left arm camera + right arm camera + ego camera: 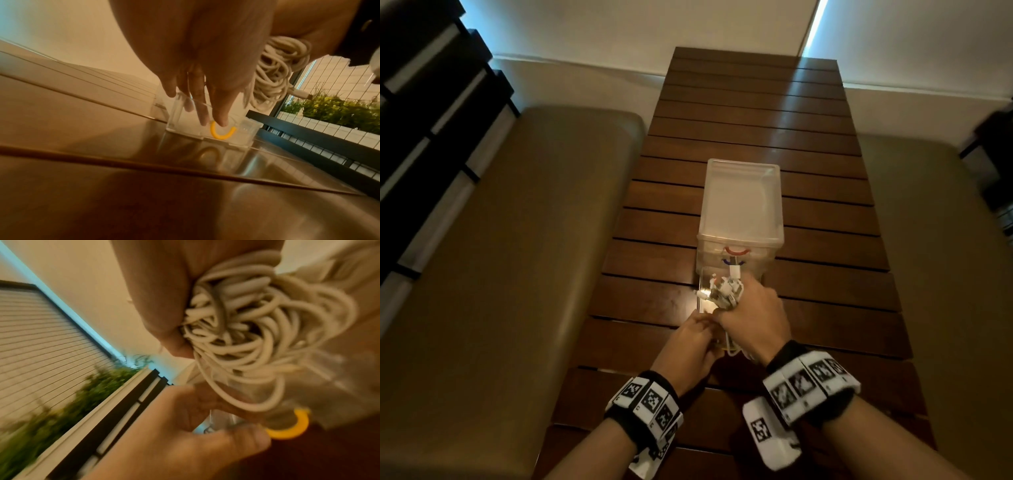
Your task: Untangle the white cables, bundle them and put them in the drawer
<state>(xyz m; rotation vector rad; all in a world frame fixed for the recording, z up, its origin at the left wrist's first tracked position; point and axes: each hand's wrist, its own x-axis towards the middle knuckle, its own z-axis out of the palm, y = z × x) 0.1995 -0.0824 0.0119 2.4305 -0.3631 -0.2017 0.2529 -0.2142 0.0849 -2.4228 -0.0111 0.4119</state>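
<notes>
A clear plastic drawer unit (739, 205) stands on the slatted wooden table (756, 113). Its bottom drawer (700, 294) is pulled out toward me. My right hand (736, 303) grips a coiled bundle of white cables (722, 291) just above the open drawer. The coils (246, 331) fill the right wrist view, and a plug end (302, 95) sticks out. My left hand (707, 322) holds the drawer's clear front wall (176, 116). Its fingers (200, 112) reach over the rim, with one fingertip at the yellow handle (221, 135).
Red (736, 251) and blue (726, 263) handles mark the shut drawers above. Tan cushioned benches (517, 257) (945, 274) flank the table. A dark railing (308, 129) and green plants (339, 112) lie beyond the table's edge.
</notes>
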